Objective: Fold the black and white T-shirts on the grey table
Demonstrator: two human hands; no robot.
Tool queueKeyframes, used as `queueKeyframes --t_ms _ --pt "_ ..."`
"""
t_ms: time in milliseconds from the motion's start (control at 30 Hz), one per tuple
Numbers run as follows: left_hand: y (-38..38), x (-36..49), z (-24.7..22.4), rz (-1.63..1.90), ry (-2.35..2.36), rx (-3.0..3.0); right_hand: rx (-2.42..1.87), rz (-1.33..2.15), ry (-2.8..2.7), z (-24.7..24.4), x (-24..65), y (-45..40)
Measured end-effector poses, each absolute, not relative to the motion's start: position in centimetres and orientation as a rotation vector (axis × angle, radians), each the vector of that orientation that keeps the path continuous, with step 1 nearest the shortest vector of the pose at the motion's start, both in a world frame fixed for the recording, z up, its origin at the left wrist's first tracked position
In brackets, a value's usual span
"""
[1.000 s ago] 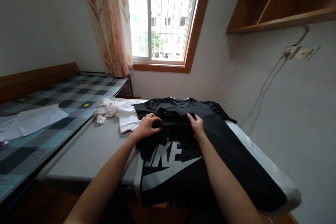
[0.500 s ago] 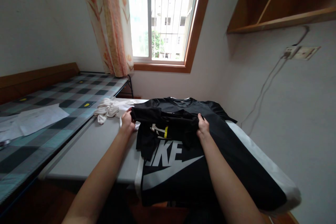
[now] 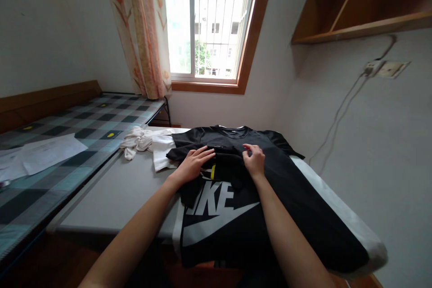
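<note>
A large black T-shirt [image 3: 283, 198] with grey lettering and a swoosh lies spread over the table. On top of it is a smaller bunched black garment [image 3: 222, 162] with a yellow stripe. My left hand [image 3: 195, 164] rests on the left part of this garment, its fingers spread and pointing right. At the garment's right side is my right hand [image 3: 254, 158], fingers bent and apart, with nothing seen between them. The underside of both hands is hidden.
A crumpled whitish cloth [image 3: 137, 141] and a folded white cloth [image 3: 164, 150] lie on the grey-white table [image 3: 111, 198]. On the left, a checked bed [image 3: 135, 110] holds papers [image 3: 54, 153]. Wooden shelves [image 3: 364, 27] hang at upper right.
Both hands have let go of the small black garment's edges. It has come down onto the large shirt, and my left hand has moved right, onto it.
</note>
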State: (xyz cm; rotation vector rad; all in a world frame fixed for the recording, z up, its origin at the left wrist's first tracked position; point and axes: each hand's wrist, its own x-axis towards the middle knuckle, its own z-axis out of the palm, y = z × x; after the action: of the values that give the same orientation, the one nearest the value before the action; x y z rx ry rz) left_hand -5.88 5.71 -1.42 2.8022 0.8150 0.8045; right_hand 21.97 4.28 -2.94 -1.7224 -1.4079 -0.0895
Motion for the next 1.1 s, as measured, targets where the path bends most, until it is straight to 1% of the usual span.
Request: queueKeyframes --t_ms 67,167,300,433,633,767,900,1000,1100 --pt "5.6 -5.8 -1.7 0.737 0.812 2.83 -1.791 0.015 -1.478 -3.4 21.7 4.6" --pt "5.3 -5.7 -1.4 0.773 0.899 2.851 -1.954 0.161 -1.516 -4.3 21.7 5.1" --pt "5.3 -5.7 -0.9 0.845 1.011 2.886 -1.996 0.198 -1.522 -4.8 22.0 5.3" --pt "5.6 -6.0 -0.8 0.889 1.082 2.9 -1.897 0.213 -1.431 -4.7 22.2 5.4" --pt "5.5 -5.8 -0.8 0.871 1.184 2.899 -1.617 0.293 -1.266 -4.5 22.4 5.8" --pt "4.9 -5.3 -0.8 0.838 1.326 2.826 -1.478 0.363 -1.258 -4.0 21.9 5.6" --pt "4.7 -5.1 -0.8 0.868 1.466 2.666 -1.437 0.483 -1.224 -3.5 21.5 5.4" --pt "4.9 -5.1 -0.8 0.946 1.487 2.519 -1.408 0.526 -1.171 -3.6 21.7 5.6" --pt "5.4 -5.2 -1.0 1.127 1.396 2.315 -1.375 0.552 -1.152 -4.0 22.0 6.0"
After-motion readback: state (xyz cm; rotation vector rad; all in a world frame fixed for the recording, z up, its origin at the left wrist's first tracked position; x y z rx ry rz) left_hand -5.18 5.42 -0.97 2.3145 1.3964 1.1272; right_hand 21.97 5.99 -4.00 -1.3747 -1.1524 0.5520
